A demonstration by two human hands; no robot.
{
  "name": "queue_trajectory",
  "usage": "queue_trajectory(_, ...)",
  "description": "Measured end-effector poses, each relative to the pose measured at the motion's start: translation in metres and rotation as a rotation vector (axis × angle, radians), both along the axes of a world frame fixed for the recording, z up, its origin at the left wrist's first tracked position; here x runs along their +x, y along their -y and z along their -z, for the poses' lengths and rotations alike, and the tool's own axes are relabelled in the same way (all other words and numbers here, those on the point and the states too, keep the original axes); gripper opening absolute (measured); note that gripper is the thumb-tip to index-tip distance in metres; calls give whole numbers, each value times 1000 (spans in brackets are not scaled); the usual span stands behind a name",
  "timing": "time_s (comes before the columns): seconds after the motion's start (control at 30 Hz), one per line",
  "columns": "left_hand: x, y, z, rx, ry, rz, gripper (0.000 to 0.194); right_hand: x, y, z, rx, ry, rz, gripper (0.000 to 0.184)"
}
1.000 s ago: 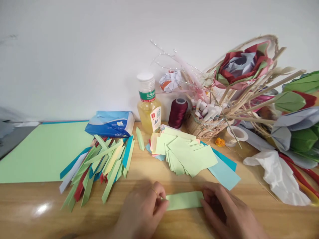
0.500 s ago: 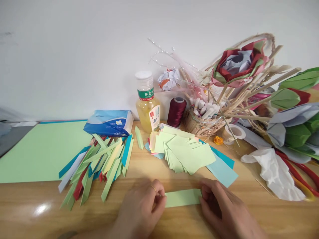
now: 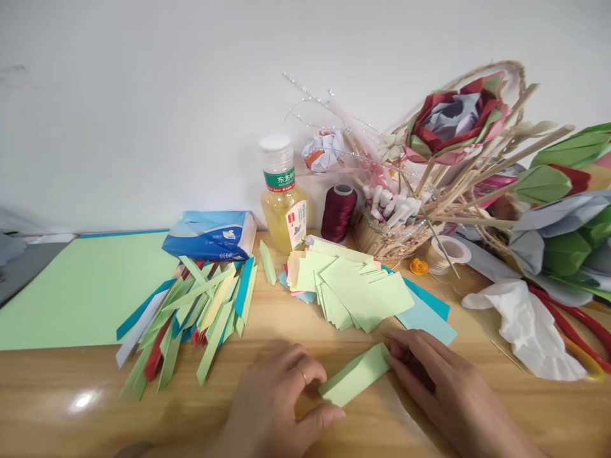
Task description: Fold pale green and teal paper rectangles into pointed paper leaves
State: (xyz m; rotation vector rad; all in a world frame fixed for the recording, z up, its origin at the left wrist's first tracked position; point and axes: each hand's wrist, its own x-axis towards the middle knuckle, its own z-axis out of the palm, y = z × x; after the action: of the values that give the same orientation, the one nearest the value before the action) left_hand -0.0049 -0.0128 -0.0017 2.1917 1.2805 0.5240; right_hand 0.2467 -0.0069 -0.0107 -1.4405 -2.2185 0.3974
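A light green paper strip [image 3: 354,375] slants over the table at the front, its right end raised, with a crease along its length. My right hand [image 3: 436,381] pinches that right end between thumb and fingers. At the strip's other end, my left hand [image 3: 281,397] has thumb and forefinger spread, close around the near corner without closing on it. Beyond my hands lies a loose stack of light green paper pieces [image 3: 365,289]. Folded paper strips [image 3: 210,318] in green, blue, red and white are heaped to the left.
A tissue pack [image 3: 210,235], a bottle of yellow liquid [image 3: 281,216] and a dark red thread spool [image 3: 338,213] stand along the wall. Paper flowers [image 3: 456,117] and sticks rise at the right. Crumpled white tissue [image 3: 529,331] lies by red-handled scissors [image 3: 580,324]. Large green sheets [image 3: 90,286] lie left.
The strip has turned from nearly level to slanted, its right end higher and a crease now showing. My left thumb and forefinger have parted from it; my right hand has moved slightly up.
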Motion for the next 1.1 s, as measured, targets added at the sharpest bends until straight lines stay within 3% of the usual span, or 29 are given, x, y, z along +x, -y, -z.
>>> queue_trajectory(0.23, 6, 3, 6, 73, -19, 0, 6, -2, -1, -1, -5, -37, -13, 15)
queue_trajectory(0.37, 5, 2, 5, 81, -15, 14, 5, -2, -2, -7, -123, -67, 19, 9)
queue_trajectory(0.47, 3, 1, 4, 59, 12, 28, 8, -3, -2, -10, -216, -96, 11, 15)
queue_trajectory(0.63, 3, 0, 4, 65, 59, 16, 10, -5, -1, -13, -255, -118, -21, 16)
queue_trajectory(0.93, 1, 1, 11, 60, 28, -22, 11, -14, 17, -18, -255, -151, 93, 20)
queue_trajectory(1.1, 2, 2, 9, -43, -56, -87, 8, -17, 21, -14, -258, -129, 223, 9)
